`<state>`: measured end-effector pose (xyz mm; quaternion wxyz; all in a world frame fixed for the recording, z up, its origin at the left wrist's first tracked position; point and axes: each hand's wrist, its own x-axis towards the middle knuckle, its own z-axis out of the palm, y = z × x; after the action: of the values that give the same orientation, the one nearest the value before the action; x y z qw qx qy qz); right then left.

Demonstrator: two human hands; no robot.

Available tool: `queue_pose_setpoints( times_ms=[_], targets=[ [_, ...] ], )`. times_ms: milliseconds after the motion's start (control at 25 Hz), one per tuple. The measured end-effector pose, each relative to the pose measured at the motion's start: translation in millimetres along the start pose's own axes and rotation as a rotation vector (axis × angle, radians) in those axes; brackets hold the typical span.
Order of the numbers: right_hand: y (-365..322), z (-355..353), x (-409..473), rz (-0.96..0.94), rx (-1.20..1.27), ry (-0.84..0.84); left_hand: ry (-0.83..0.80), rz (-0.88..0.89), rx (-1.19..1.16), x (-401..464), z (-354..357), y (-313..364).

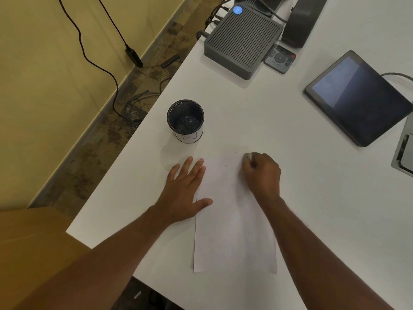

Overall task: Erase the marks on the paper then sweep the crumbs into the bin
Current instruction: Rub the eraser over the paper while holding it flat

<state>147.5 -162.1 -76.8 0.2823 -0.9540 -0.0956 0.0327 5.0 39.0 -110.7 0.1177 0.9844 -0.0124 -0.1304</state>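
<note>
Both forearms are reaching in from the bottom edge, w/ the paper lying between them on the white desk. Paper's long axis is running away from me, near short edge toward my body, far end pointing up toward the grey ribbed box at the desk's back; the sheet is lying flat, tilted only slightly.

My left hand is pressing flat on the paper's left edge, fingers straight & spread apart, thumb out over the sheet, palm half on the desk. My right hand is sitting at the far right corner of the sheet, fingers curled tight & clamped on the eraser, whose pale tip is poking out toward the far left. Can't tell whether the tip is touching the paper or just off its far edge.

A few dark crumbs are lying on the far part of the sheet, w/ a couple more specks just beyond it on the desk. The black mesh bin is standing upright, left of the sheet & beyond my left fingertips, near the desk's left edge, apart from both hands; something glinting is lying in its bottom.

Farther right, a dark tablet is lying tilted, w/ a small remote beside the ribbed box.
</note>
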Motion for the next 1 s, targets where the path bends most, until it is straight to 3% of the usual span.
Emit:
queue_pose_setpoints(
  times_ms=[80, 160, 200, 360, 520, 640, 720, 840, 880, 1000],
  targets=[
    [-16, 5, -16, -0.070, -0.003, -0.079, 0.003, 0.011, -0.006, 1, 0, 0],
    [-24, 20, -51, -0.313, -0.005, -0.210, 0.001, 0.020, -0.004, -1, 0, 1],
    [-21, 20, -50, -0.332, -0.005, -0.217, 0.001, 0.020, -0.004, -1, 0, 0],
    [-7, 2, -10, -0.042, -0.034, 0.016, -0.002, 0.010, -0.023, 0, -1, 1],
    [-21, 13, -53, -0.313, -0.038, -0.191, 0.015, 0.019, -0.031, -1, -1, 1],
    [-3, -2, -11, -0.046, -0.069, 0.001, 0.013, 0.013, -0.037, -1, 0, 1],
    [-13, -3, -14, -0.043, -0.079, -0.027, 0.025, 0.017, -0.038, 0, 0, 1],
    [-24, 15, -47, -0.316, -0.063, -0.177, 0.034, 0.025, -0.042, -1, 1, 1],
    [-19, 10, -37, -0.260, -0.057, -0.182, 0.032, 0.024, -0.039, -1, 1, 1],
    [-9, 2, -4, -0.034, -0.081, 0.025, 0.027, 0.021, -0.036, 0, 1, 1]
  ],
)
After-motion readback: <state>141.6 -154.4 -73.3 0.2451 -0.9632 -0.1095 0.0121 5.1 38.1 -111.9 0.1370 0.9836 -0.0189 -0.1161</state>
